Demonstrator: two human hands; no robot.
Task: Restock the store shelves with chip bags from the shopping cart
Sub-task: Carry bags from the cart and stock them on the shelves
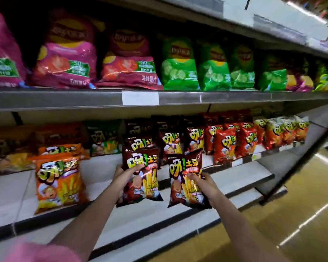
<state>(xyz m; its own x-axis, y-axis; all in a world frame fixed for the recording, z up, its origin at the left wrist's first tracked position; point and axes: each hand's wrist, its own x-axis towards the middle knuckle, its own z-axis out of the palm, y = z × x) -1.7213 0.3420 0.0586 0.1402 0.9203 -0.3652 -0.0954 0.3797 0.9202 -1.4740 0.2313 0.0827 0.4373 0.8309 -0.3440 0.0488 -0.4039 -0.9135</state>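
**Two brown bags going onto the lower shelf**

Two dark brown chip bags, one [140,178] left, one [186,181] right, hang upright before the lower shelf [240,175], ahead of matching bags [170,142]. Placing seems under way; next, push each back into that row. The left hand [122,177] and right hand [204,187] each grasp a bag, fingers curled round it.
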